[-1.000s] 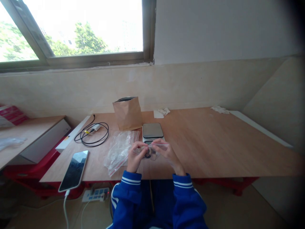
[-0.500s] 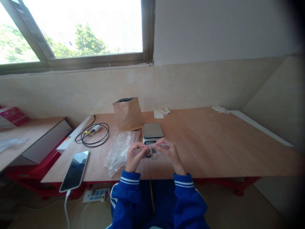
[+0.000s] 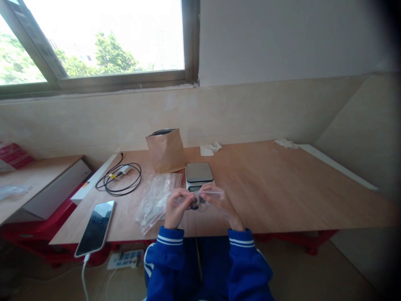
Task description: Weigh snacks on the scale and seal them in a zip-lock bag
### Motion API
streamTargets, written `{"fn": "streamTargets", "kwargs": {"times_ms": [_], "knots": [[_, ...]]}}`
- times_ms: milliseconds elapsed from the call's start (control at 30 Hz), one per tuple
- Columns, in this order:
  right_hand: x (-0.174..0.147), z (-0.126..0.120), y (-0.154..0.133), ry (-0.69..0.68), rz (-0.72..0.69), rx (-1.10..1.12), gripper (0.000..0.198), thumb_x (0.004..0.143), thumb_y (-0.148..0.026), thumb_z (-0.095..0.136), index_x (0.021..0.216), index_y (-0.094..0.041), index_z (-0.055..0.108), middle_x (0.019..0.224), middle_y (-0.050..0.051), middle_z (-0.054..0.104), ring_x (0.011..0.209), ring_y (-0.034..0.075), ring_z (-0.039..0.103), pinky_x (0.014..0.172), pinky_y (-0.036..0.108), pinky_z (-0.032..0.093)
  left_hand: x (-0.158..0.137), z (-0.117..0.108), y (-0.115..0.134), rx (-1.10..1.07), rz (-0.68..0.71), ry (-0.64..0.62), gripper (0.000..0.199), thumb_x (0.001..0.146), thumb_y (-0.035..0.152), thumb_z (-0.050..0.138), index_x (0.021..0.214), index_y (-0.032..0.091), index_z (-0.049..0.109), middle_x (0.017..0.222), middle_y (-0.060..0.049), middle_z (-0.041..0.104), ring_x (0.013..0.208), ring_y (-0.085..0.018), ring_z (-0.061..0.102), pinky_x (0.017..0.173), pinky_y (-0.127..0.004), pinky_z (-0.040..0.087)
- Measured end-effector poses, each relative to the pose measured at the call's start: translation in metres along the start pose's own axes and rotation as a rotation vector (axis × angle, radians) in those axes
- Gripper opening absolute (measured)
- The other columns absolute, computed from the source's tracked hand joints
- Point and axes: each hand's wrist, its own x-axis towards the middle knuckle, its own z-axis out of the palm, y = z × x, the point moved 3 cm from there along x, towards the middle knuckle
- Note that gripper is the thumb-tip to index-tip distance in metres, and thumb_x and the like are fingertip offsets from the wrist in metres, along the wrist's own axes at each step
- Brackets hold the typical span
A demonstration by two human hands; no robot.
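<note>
Between my hands, in front of the scale, is a clear zip-lock bag [image 3: 203, 205] with small dark and pale pieces in it, too blurred to name. My left hand [image 3: 178, 207] pinches the bag's left top edge, thumb against fingers. At the other side of the same edge, my right hand [image 3: 221, 202] is closed on the plastic. A digital kitchen scale [image 3: 199, 172] lies just beyond, its display partly covered by my fingers. Left of my left hand, more clear zip-lock bags [image 3: 155, 200] lie flat in a loose pile.
Behind the bag pile stands an open brown paper pouch [image 3: 166, 151]. A coiled black cable [image 3: 140, 179] and a phone [image 3: 95, 228] on a white charging lead are at the left. Crumpled white paper [image 3: 214, 147] lies by the wall, another white crumple [image 3: 285, 144] farther right.
My right fingers have shifted slightly left along the bag's top edge. Both hands keep hold of the bag. The whole view has turned a little to the right.
</note>
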Motion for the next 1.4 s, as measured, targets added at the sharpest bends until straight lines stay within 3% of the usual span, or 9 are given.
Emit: {"fn": "streamTargets", "kwargs": {"times_ms": [300, 500, 667, 900, 1100, 1267, 1400], "knots": [[0.003, 0.009, -0.008, 0.061, -0.058, -0.054, 0.017, 0.080, -0.038, 0.064, 0.074, -0.022, 0.068, 0.078, 0.003, 0.063, 0.082, 0.019, 0.059, 0.079, 0.034, 0.046, -0.001, -0.002, -0.008, -0.008, -0.050, -0.033, 0.020, 0.078, 0.036, 0.066, 0.079, 0.016, 0.067, 0.081, -0.006, 0.066, 0.078, -0.018, 0.060, 0.070, -0.029, 0.046], [0.003, 0.014, -0.004, 0.074, 0.000, -0.052, 0.019, 0.080, -0.039, 0.063, 0.076, -0.021, 0.066, 0.080, 0.003, 0.061, 0.084, 0.019, 0.059, 0.076, 0.031, 0.048, -0.002, -0.001, -0.010, 0.004, -0.058, -0.039, 0.021, 0.078, 0.037, 0.065, 0.082, 0.016, 0.066, 0.080, -0.005, 0.067, 0.071, -0.015, 0.059, 0.066, -0.027, 0.045], [0.004, 0.020, 0.001, 0.082, -0.007, -0.065, 0.018, 0.079, -0.038, 0.064, 0.086, -0.022, 0.068, 0.089, 0.005, 0.063, 0.090, 0.020, 0.059, 0.081, 0.034, 0.048, -0.002, 0.001, -0.009, 0.068, -0.015, -0.016, 0.020, 0.078, 0.036, 0.065, 0.083, 0.017, 0.067, 0.082, -0.005, 0.068, 0.075, -0.016, 0.059, 0.069, -0.028, 0.044], [0.007, 0.021, 0.011, 0.120, -0.021, -0.136, 0.016, 0.081, -0.039, 0.062, 0.078, -0.024, 0.068, 0.081, 0.003, 0.064, 0.088, 0.021, 0.057, 0.083, 0.036, 0.045, -0.003, 0.002, -0.011, 0.126, 0.029, 0.043, 0.018, 0.077, 0.037, 0.065, 0.080, 0.019, 0.068, 0.080, -0.005, 0.067, 0.080, -0.019, 0.059, 0.076, -0.032, 0.044], [0.010, 0.027, 0.012, 0.216, -0.119, -0.235, 0.014, 0.085, -0.030, 0.056, 0.073, -0.024, 0.062, 0.078, 0.003, 0.063, 0.084, 0.022, 0.054, 0.081, 0.037, 0.042, -0.003, 0.009, -0.012, 0.210, 0.059, 0.116, 0.016, 0.079, 0.036, 0.063, 0.081, 0.020, 0.067, 0.081, -0.004, 0.067, 0.081, -0.019, 0.059, 0.078, -0.033, 0.044], [0.010, 0.026, 0.021, 0.271, -0.077, -0.223, 0.016, 0.084, -0.035, 0.058, 0.073, -0.024, 0.061, 0.078, 0.004, 0.062, 0.083, 0.022, 0.054, 0.079, 0.036, 0.043, -0.003, 0.012, -0.014, 0.145, -0.007, 0.137, 0.018, 0.078, 0.037, 0.065, 0.079, 0.019, 0.066, 0.080, -0.004, 0.068, 0.080, -0.019, 0.061, 0.077, -0.032, 0.045], [0.008, 0.018, 0.024, 0.280, -0.005, -0.135, 0.019, 0.081, -0.041, 0.062, 0.076, -0.023, 0.065, 0.079, 0.004, 0.065, 0.083, 0.021, 0.058, 0.078, 0.035, 0.046, 0.000, 0.010, -0.016, 0.027, -0.058, 0.058, 0.023, 0.077, 0.037, 0.066, 0.088, 0.017, 0.067, 0.087, -0.006, 0.069, 0.082, -0.018, 0.062, 0.076, -0.030, 0.046]]}}
